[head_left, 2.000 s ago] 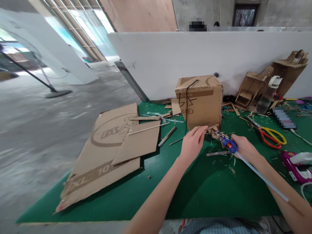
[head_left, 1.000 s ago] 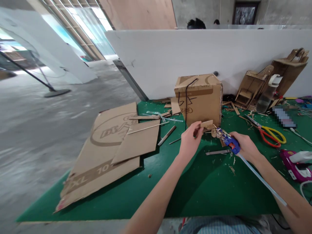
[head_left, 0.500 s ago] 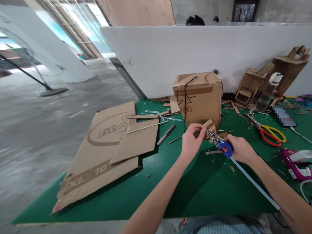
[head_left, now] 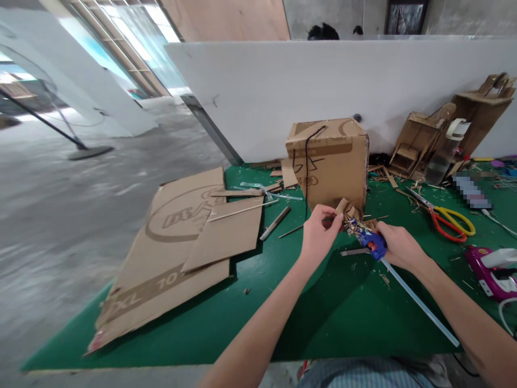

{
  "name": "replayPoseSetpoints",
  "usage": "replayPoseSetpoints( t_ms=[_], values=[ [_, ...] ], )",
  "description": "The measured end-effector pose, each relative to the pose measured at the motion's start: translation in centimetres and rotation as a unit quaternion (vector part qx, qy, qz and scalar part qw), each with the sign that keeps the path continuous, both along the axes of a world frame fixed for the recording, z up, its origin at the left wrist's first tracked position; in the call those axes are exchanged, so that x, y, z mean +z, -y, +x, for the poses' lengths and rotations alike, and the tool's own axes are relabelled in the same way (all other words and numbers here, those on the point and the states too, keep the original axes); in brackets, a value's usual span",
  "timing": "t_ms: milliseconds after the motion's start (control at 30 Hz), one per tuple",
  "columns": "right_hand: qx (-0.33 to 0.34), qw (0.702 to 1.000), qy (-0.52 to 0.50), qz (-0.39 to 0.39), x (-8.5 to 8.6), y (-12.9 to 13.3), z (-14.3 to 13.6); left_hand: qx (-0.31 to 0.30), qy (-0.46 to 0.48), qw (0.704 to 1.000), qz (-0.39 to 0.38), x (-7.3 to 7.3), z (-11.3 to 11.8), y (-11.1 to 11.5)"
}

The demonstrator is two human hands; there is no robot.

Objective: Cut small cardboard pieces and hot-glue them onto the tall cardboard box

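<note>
On the left of the green table (head_left: 343, 323), a large cardboard sheet (head_left: 147, 264) lies with a smaller sheet (head_left: 232, 229) partly over it. Further right, the left hand (head_left: 320, 234) pinches a small cardboard strip (head_left: 341, 206) between thumb and fingers, just in front of a box (head_left: 331, 167). Beside it, the right hand (head_left: 398, 245) grips a blue glue gun (head_left: 374, 242), tip near the strip; whether they touch, I cannot tell. Good work here probably calls for a steady tip, little glue and fingertips clear of the heat. Scissors (head_left: 433, 208) lie beyond.
</note>
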State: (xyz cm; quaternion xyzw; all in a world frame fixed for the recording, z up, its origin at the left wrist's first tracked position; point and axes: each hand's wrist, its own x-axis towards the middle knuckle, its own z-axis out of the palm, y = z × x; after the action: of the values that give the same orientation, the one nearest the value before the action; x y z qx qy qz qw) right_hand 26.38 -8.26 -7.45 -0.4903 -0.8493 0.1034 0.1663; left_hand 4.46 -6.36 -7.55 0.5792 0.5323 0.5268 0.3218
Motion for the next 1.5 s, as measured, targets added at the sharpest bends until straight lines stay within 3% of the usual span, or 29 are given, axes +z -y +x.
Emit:
replayPoseSetpoints(
  t_ms=[533, 733, 833, 933, 1000, 1200, 1367, 1500],
  values=[
    [0.008, 1.0, -0.023, 0.017, 0.3, 0.0, 0.2, -0.024, 0.092, 0.995, -0.023, 0.0, -0.2, -0.3],
    [0.053, 0.984, -0.13, 0.109, 0.2, -0.4, 2.9, -0.038, 0.142, 0.989, -0.035, 0.8, 0.2, -0.1],
    [-0.052, 0.96, -0.226, 0.159, -0.1, -1.1, 4.5, -0.04, 0.1, 0.994, -0.022, 0.7, 0.4, -0.1],
    [-0.195, 0.89, -0.349, 0.22, -0.7, -2.2, 5.0, -0.056, 0.044, 0.997, -0.022, 1.1, 1.0, -0.2],
    [-0.243, 0.85, -0.412, 0.223, -0.9, -2.8, 4.9, -0.081, -0.005, 0.996, -0.032, 1.8, 1.9, -0.4],
    [-0.276, 0.801, -0.505, 0.161, -0.6, -3.2, 4.4, -0.152, -0.174, 0.973, -0.02, 3.5, 6.5, -3.5],
    [-0.275, 0.795, -0.518, 0.151, -0.4, -3.2, 4.6, -0.158, -0.314, 0.935, -0.048, 3.0, 10.8, -7.3],
    [-0.281, 0.792, -0.519, 0.156, -1.1, -3.6, 4.5, -0.16, -0.381, 0.905, -0.103, 3.0, 12.4, -8.9]
  ],
)
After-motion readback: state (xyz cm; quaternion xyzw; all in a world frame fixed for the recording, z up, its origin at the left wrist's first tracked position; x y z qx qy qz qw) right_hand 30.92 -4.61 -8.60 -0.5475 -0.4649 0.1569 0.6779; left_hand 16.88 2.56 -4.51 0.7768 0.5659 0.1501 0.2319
